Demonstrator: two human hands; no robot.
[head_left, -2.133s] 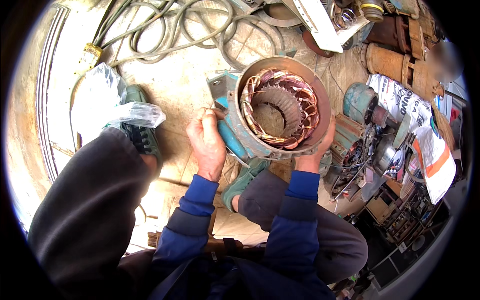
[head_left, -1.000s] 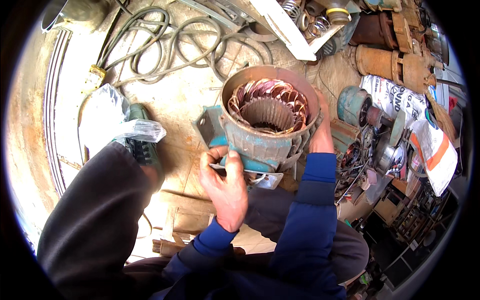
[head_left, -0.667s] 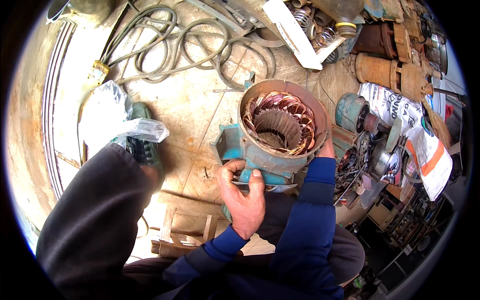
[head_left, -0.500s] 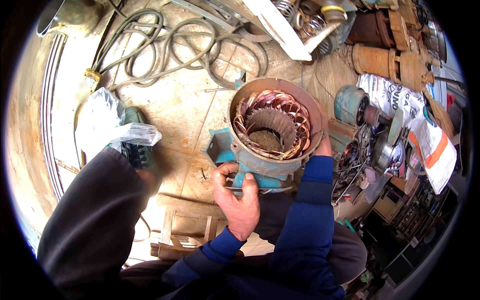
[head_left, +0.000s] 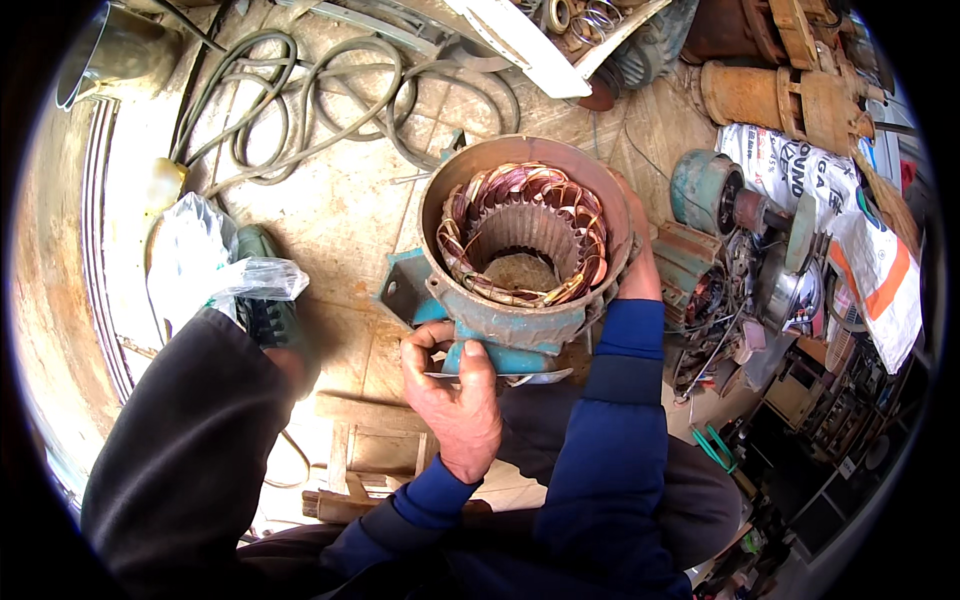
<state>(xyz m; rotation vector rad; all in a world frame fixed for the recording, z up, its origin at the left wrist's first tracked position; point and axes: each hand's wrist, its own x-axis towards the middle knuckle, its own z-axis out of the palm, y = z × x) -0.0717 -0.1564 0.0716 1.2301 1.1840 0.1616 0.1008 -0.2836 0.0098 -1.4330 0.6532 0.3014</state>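
Between my hands is an electric motor housing (head_left: pixel 515 322), its round open end facing up, with worn teal paint and bare, rusty metal. Inside it a ring of copper windings (head_left: pixel 590 215) surrounds a slotted core with a hole in the middle. My left hand (head_left: pixel 455 405) grips the teal box-like part on the near side, thumb on top and fingers curled round it. Against the right outer wall lies my right hand (head_left: pixel 638 255), wrapped round the rim side; some of its fingers are hidden behind the housing. A teal foot bracket (head_left: pixel 402 285) juts out at the left.
Loops of grey cable (head_left: pixel 385 95) lie on the tiled floor beyond. A wooden stool (head_left: pixel 370 450) stands near my legs. Plastic bags (head_left: pixel 205 250) cover part of my left shoe (head_left: pixel 262 300). At the right are motor parts (head_left: pixel 705 190), a rusty pump body (head_left: pixel 780 100) and white sacks (head_left: pixel 875 280).
The motor housing has shifted slightly left and away from me in the picture, with both hands still on it. The surrounding view has also shifted a little.
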